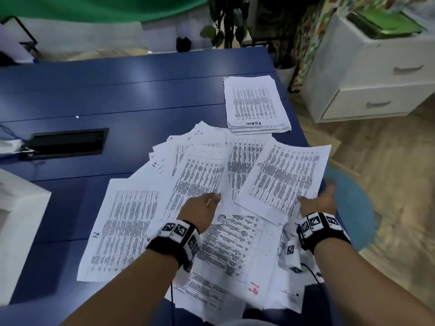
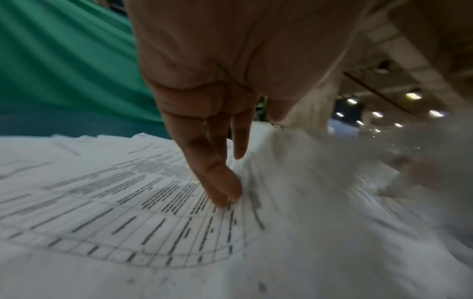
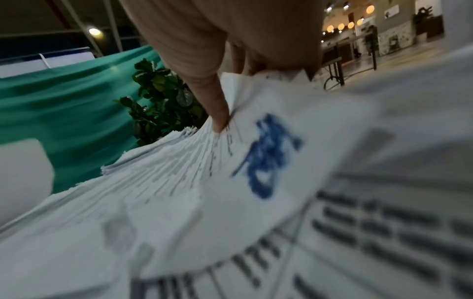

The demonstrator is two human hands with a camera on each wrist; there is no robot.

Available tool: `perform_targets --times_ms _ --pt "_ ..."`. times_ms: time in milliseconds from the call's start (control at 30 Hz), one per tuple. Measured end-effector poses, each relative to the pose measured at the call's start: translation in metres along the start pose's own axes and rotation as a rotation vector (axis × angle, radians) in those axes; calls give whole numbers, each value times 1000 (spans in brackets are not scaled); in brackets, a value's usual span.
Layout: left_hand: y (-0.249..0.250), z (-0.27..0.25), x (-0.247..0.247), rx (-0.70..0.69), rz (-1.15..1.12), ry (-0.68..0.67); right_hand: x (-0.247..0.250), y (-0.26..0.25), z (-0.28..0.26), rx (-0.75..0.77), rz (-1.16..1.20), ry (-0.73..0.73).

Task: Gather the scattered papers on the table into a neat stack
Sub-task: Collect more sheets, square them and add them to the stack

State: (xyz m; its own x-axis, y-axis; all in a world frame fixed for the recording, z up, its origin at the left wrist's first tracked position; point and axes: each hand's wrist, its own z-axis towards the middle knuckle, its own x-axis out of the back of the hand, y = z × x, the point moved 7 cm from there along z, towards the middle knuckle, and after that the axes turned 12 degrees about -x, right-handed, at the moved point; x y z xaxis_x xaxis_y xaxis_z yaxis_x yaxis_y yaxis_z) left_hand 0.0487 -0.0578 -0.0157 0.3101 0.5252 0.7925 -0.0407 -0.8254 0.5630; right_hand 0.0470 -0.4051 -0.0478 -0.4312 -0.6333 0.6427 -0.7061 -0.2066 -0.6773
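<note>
The head view takes in the whole blue surface (image 1: pixel 141 95): the scattered papers (image 1: pixel 207 175) fan out overlapping across its near right part, and a squared-up stack (image 1: pixel 255 104) lies just beyond them by the right edge. A white drawer cabinet (image 1: pixel 367 74) stands off to the right, and a black recessed panel (image 1: pixel 68 142) sits in the surface to the left.

The left wrist view alone shows the left hand (image 2: pixel 220 101) closely: its fingers (image 2: pixel 217 182) run straight and close together, the tips pressing down on a printed sheet (image 2: pixel 128 202). From the head view the same left hand (image 1: pixel 200 208) lies over the middle of the spread.

The right wrist view shows the right hand (image 3: pixel 230 40) with its thumb (image 3: pixel 217 109) on top of a lifted sheet (image 3: pixel 256 161) bearing a blue scrawl, the remaining fingers hidden beneath, so the grip pinches that paper's edge. In the head view the right hand (image 1: pixel 317 203) holds the near corner of a tilted sheet (image 1: pixel 284 175) that juts past the surface's right edge.
</note>
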Motion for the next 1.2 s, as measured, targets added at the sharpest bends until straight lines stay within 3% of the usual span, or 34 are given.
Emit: perform_targets --times_ms 67,167,300,400,533,633,733,800,900,967,1067,1200 --pt "-18 4 15 85 -140 113 6 -1 7 -12 11 6" --pt "-72 8 43 256 -79 254 13 -8 13 13 -35 -16" --pt "-131 -2 49 424 62 153 20 -12 19 93 -66 53" --pt "-135 -1 43 379 131 112 20 -17 21 169 -78 143" --pt "-125 7 28 405 -64 129 4 -27 22 145 -169 66" --pt "-119 10 18 453 63 43 0 -33 20 172 -224 92" --pt "-110 14 20 423 95 127 1 -31 21 163 -431 163" --pt "-108 16 18 409 -13 191 -12 -24 23 128 -517 50" --pt "-106 23 12 356 -307 315 -33 -21 22 57 -398 -150" --pt "-100 26 10 305 -412 360 -36 -22 19 -17 -421 -154" --pt "-81 32 2 261 -499 340 -34 -22 10 -109 -675 -76" --pt "-50 41 -14 174 -485 239 -41 -25 1 -56 -601 -81"
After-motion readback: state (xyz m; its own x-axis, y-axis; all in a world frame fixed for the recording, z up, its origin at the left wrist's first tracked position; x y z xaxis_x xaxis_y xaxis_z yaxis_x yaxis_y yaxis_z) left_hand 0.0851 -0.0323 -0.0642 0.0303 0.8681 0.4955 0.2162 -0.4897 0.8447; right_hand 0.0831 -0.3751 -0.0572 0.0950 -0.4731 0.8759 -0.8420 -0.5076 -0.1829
